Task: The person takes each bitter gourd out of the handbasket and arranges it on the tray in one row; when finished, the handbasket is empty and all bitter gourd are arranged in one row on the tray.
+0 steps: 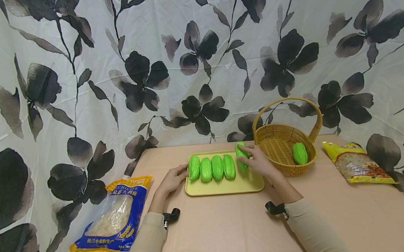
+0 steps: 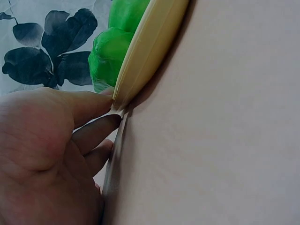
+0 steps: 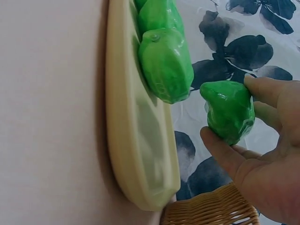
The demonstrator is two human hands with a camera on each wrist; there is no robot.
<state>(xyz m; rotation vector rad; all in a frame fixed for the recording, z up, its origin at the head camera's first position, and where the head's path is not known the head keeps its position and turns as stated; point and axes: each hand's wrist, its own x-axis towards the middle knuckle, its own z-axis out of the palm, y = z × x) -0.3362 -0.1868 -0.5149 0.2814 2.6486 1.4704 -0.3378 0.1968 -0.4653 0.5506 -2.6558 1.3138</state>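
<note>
Over the right end of the yellow tray (image 1: 251, 187), my right hand (image 1: 260, 161) pinches a green, ribbed vegetable in clear film (image 3: 229, 110) between thumb and fingers. In the right wrist view, this vegetable hangs above the tray's surface, apart from the others. Several similar green vegetables (image 1: 217, 167) lie side by side in a row across the tray's left and middle. My left hand (image 1: 172, 180) is at the tray's left end. The left wrist view shows its thumb on the tray's rim (image 2: 140, 56) and a finger just under it, pinching the edge.
A wicker basket (image 1: 283, 171) with a tall handle stands behind and right of the tray, another green vegetable (image 1: 300, 153) inside. A yellow food bag (image 1: 357, 163) lies at the right, a blue-and-yellow pasta bag (image 1: 113, 218) at the left. Floral cloth (image 1: 194, 85) hangs behind the table.
</note>
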